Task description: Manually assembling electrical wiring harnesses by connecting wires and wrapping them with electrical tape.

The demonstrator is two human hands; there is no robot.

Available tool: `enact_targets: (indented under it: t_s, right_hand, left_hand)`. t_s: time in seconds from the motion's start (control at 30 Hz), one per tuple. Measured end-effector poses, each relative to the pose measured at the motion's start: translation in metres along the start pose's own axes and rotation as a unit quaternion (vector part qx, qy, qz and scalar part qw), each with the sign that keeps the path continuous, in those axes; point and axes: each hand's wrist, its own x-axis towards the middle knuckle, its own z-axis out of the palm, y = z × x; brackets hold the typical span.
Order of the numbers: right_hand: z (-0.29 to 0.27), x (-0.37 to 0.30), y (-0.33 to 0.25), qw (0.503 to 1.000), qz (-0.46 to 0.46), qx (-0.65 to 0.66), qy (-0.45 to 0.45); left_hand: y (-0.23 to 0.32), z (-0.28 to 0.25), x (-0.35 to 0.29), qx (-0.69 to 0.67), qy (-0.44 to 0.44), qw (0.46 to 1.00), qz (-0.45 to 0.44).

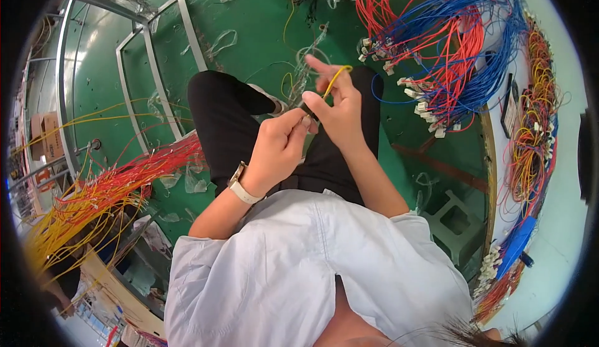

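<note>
My left hand (280, 142), with a white-strapped watch (241, 185) at its wrist, is closed in a pinch above my lap. A small dark piece shows at its fingertips, too small to name. Close beside it on the right, my right hand (340, 107) has a yellow wire (335, 80) running between its thumb and fingers, the wire's upper end bent over. Its index finger is stretched forward and slightly smeared by motion. Just beyond my hands there are thin greyish, clear-looking strands (302, 77), partly hidden by my fingers.
At the right, bundles of red wires (399, 1) and blue wires (462, 26) with white connectors hang over a table edge. A long red and yellow wire bundle (118, 185) lies at the left by a metal frame (150, 66). A green stool (454, 222) stands lower right. Plastic scraps litter the green floor.
</note>
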Motion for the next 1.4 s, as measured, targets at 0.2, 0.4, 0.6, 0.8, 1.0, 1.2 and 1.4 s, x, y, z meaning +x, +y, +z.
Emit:
enact_targets:
  t_s: [0.2,0.4,0.6,0.8,1.0,1.2,1.4]
  right_hand:
    - [-0.011,-0.006,-0.011,0.929,0.149,0.301,-0.154]
    - [-0.011,-0.017,-0.029,0.932,0.172,0.305,-0.092]
    - [-0.008,0.000,-0.022,0.945,0.209,0.231,-0.094]
    - [0.001,-0.013,-0.030,0.909,0.259,0.286,-0.156]
    - [-0.022,-0.066,-0.042,0.972,0.073,-0.012,-0.225]
    - [-0.232,-0.084,-0.095,0.934,0.077,0.334,0.104]
    - [-0.399,-0.051,-0.065,0.731,0.232,-0.478,0.427]
  left_hand:
    - [-0.002,-0.012,0.004,0.003,0.046,0.998,0.033]
    - [-0.012,-0.014,0.009,0.159,0.108,0.975,0.114]
    - [-0.010,-0.008,0.002,0.175,0.039,0.967,0.182]
    - [0.001,-0.013,-0.005,0.108,-0.006,0.993,0.043]
    - [-0.023,-0.032,-0.021,0.200,-0.211,0.945,0.152]
    - [0.021,-0.114,-0.030,0.252,-0.102,0.961,0.043]
    - [0.038,-0.093,-0.018,0.269,-0.190,0.934,0.141]
